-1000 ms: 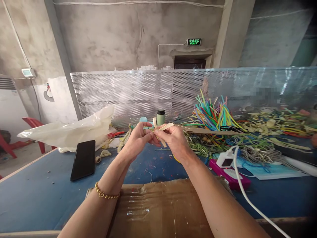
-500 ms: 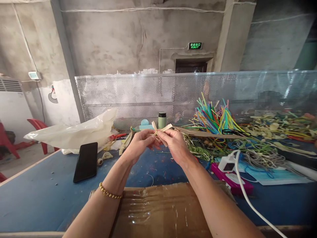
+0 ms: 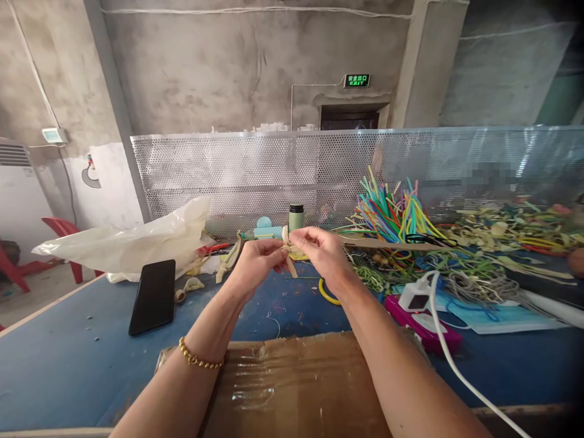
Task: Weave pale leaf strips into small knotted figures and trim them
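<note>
Both my hands are raised over the blue table, fingertips meeting on a small bundle of cream strips. My left hand, with a gold bead bracelet on its wrist, pinches the bundle from the left. My right hand pinches it from the right, thumb and forefinger closed. Short strip ends stick up and down between the fingers. A yellow ring lies on the table under my right wrist.
A taped cardboard box sits at the near edge. A black phone and pale plastic bag lie left. Piles of coloured strips, a white charger with cable, and a pink case lie right. A perforated metal screen backs the table.
The long cream strip end that stuck out to the right above my right hand has been drawn in; only short ends show now. Both hands stay together at the same spot.
</note>
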Available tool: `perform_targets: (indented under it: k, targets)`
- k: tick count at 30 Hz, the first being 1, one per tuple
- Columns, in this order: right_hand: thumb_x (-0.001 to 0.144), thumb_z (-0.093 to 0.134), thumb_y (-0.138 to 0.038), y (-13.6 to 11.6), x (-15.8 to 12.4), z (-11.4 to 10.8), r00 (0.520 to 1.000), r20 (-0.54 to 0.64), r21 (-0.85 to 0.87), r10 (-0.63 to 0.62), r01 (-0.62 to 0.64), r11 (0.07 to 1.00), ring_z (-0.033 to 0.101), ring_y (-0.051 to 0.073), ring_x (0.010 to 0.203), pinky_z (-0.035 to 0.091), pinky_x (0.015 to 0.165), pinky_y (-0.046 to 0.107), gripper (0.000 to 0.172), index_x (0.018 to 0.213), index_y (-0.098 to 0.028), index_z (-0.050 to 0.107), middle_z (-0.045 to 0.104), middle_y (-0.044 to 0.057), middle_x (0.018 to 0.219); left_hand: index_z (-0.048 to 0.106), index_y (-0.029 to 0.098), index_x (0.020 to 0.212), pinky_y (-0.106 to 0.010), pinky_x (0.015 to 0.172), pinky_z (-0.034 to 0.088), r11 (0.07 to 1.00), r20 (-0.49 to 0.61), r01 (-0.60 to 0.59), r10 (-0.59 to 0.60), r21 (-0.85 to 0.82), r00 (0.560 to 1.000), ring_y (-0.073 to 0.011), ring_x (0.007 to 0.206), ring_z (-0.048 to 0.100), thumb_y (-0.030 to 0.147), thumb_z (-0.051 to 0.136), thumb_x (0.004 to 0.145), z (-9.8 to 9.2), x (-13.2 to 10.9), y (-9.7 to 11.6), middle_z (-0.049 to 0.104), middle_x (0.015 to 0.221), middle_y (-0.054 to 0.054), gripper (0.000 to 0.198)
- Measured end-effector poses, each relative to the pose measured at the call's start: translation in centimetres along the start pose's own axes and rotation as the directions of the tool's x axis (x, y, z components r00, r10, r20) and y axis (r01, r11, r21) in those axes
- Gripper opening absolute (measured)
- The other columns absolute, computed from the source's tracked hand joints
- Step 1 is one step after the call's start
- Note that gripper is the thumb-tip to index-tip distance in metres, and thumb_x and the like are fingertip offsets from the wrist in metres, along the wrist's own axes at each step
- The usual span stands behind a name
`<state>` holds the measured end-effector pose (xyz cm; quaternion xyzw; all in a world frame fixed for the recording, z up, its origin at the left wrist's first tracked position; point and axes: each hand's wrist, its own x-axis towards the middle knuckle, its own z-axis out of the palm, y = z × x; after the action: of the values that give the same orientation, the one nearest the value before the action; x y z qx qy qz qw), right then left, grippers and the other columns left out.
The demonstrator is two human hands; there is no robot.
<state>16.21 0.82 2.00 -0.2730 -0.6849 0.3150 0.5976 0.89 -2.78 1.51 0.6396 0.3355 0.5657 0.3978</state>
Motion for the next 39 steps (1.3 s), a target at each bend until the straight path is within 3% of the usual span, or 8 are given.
perform_targets:
  k: [2,7,11,15,28,36,39]
  targets:
    - [0.072,0.074,-0.039,0.3,0.0,0.0,0.997,0.078,-0.012,-0.005,0.006,1.0,0.06,0.017,0.073,0.047,0.07,0.033,0.022,0.077,-0.017,0.07,0.069,0.005,0.078,0.075,0.011,0.08,-0.028,0.064,0.045,1.0,0.018,0.013,-0.013,0.001,1.0,-0.0139,0.063,0.059,0.024,0.071,0.075,0.1,-0.1,0.1,0.069,0.068,-0.006,0.014]
    - [0.073,0.072,-0.037,0.5,-0.2,0.6,0.999,0.045,0.031,0.024,-0.026,0.999,0.055,0.015,0.063,0.044,0.06,0.029,0.021,0.07,-0.018,0.064,0.062,0.001,0.067,0.075,0.011,0.083,-0.029,0.068,0.047,0.987,0.076,0.078,-0.068,-0.141,0.995,-0.0151,0.068,0.062,0.028,0.072,0.076,0.2,-0.1,0.0,0.071,0.074,-0.008,0.019]
    - [0.073,0.073,-0.04,0.1,-0.4,0.8,0.998,0.059,0.054,0.021,-0.024,0.998,0.054,0.015,0.065,0.044,0.062,0.029,0.024,0.069,-0.018,0.064,0.061,0.0,0.067,0.071,0.011,0.077,-0.031,0.065,0.047,0.964,0.045,0.089,-0.081,-0.251,0.996,-0.0152,0.063,0.061,0.036,0.073,0.078,0.3,0.0,-0.5,0.068,0.069,-0.008,0.025]
    - [0.075,0.072,-0.039,0.0,-0.5,0.9,0.998,0.054,0.056,0.015,-0.018,0.998,0.052,0.014,0.067,0.042,0.066,0.029,0.023,0.068,-0.018,0.063,0.06,0.0,0.068,0.068,0.011,0.069,-0.031,0.063,0.047,0.951,0.024,0.088,-0.085,-0.297,0.996,-0.0133,0.059,0.057,0.032,0.077,0.074,0.4,0.0,-0.7,0.065,0.064,-0.005,0.023]
    - [0.075,0.069,-0.032,0.2,-0.5,1.2,0.999,-0.032,0.042,-0.031,0.032,0.999,0.051,0.014,0.065,0.041,0.063,0.028,0.017,0.068,-0.019,0.062,0.059,-0.001,0.067,0.067,0.011,0.068,-0.028,0.061,0.043,0.976,0.041,0.058,-0.05,-0.211,0.998,-0.0106,0.058,0.053,0.026,0.077,0.072,0.6,-0.3,-0.3,0.062,0.063,-0.002,0.018]
    - [0.075,0.07,-0.035,0.2,-0.3,0.6,1.0,-0.023,0.029,0.006,-0.005,1.0,0.052,0.015,0.067,0.042,0.064,0.029,0.019,0.07,-0.018,0.063,0.061,0.001,0.069,0.07,0.01,0.073,-0.032,0.066,0.046,0.938,0.152,0.133,-0.088,-0.32,0.984,-0.0142,0.065,0.057,0.036,0.072,0.079,0.6,-0.3,0.0,0.064,0.07,-0.007,0.027]
    - [0.076,0.07,-0.038,0.3,-0.2,0.5,1.0,-0.006,0.022,0.006,-0.006,1.0,0.054,0.015,0.067,0.042,0.064,0.029,0.022,0.07,-0.018,0.065,0.062,0.001,0.069,0.071,0.009,0.075,-0.03,0.066,0.046,0.946,0.134,0.123,-0.086,-0.3,0.987,-0.0135,0.065,0.057,0.031,0.075,0.077,0.4,-0.2,-0.1,0.065,0.071,-0.007,0.022]
